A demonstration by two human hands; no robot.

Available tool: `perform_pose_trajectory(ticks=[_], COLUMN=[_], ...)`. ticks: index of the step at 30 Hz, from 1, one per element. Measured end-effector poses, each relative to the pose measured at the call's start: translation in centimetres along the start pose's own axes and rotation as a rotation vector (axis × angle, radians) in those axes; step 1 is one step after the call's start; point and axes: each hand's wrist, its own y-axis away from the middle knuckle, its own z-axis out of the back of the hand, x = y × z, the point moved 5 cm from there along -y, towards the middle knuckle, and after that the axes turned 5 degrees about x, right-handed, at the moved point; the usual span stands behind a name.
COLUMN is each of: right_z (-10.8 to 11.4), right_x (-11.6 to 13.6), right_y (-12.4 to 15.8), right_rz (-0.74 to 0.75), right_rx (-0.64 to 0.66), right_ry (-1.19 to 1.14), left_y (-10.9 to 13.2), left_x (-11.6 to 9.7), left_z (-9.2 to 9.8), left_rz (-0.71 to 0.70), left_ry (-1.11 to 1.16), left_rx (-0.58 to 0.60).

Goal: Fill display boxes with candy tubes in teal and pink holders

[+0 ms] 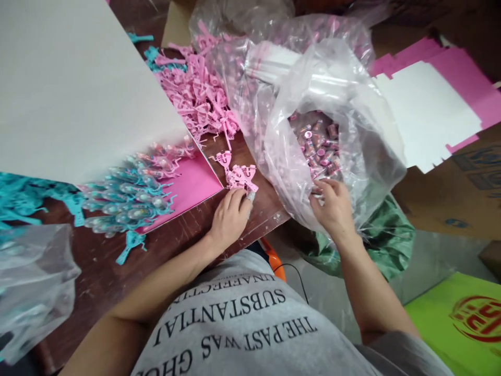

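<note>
My left hand (230, 215) rests on the brown table (117, 271) with its fingers curled around a small capsule, right beside a pink plastic piece (240, 176). My right hand (332, 206) reaches into the mouth of a large clear plastic bag (352, 104), fingers pinched on something I cannot make out among several small pink capsules (319, 146). A heap of pink plastic pieces (195, 94) lies farther back on the table.
A big white sheet (78, 89) covers the left. Assembled blue and pink pieces (133, 193) lie on a pink card (191, 188). Teal pieces (23, 196) and a clear bag (31, 282) sit left. White and pink flat cartons (426, 109), a green bag (387, 240) and a green box (462, 313) are right.
</note>
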Motion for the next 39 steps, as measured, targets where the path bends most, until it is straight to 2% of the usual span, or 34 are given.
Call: perform_pose_trajectory(ticks=[3, 6, 10, 13, 17, 19, 21, 24, 26, 29, 32, 36, 39], right_z=[0.1, 0.1, 0.6, 2.1, 4.6, 5.2, 5.4, 4.7, 3.5, 1.2, -1.6, -4.4, -3.9], right_x=[-1.1, -0.9, -0.9, -1.4, -1.3, -0.1, 2.0, 6.0, 8.5, 10.7, 11.0, 11.5, 12.4], right_y=[0.0, -0.6, -1.6, -1.8, -0.9, -0.3, 0.1, 0.3, 0.0, -0.8, -2.2, -4.0, -4.6], right_rz=[-0.143, -0.145, -0.099, -0.104, -0.170, -0.148, -0.081, 0.029, 0.111, 0.200, 0.181, 0.139, 0.169], right_rx=[0.041, 0.137, 0.183, 0.088, -0.177, -0.242, -0.251, -0.187, -0.091, 0.035, 0.089, 0.189, 0.202], right_ry=[0.076, 0.088, 0.040, -0.050, -0.297, -0.446, -0.554, -0.658, -0.706, -0.810, -1.017, -1.098, -1.059], left_y=[-2.1, -5.3, -9.0, -9.8, -7.1, -5.1, -3.6, -2.9, -3.0, -2.8, -1.8, 0.0, 1.1], left_x=[0.6, 0.9, 0.6, 0.7, 1.0, 0.8, 0.5, 0.4, 0.7, 1.4, 2.5, 4.2, 5.1], left_z=[1.1, 1.3, 1.9, 3.2, 5.3, 4.6, 2.7, 0.2, -0.3, 1.1, 3.0, 3.8, 4.1], left_rz=[0.105, 0.188, 0.091, 0.049, 0.177, 0.219, 0.231, 0.257, 0.283, 0.323, 0.328, 0.286, 0.241], left_ry=[-0.071, -0.130, -0.144, -0.158, -0.156, -0.160, -0.164, -0.119, -0.048, 0.131, 0.342, 0.600, 0.835], left_rx=[-0.025, 0.067, 0.114, 0.123, 0.041, 0.074, 0.130, 0.144, 0.115, -0.001, -0.118, -0.092, -0.024])
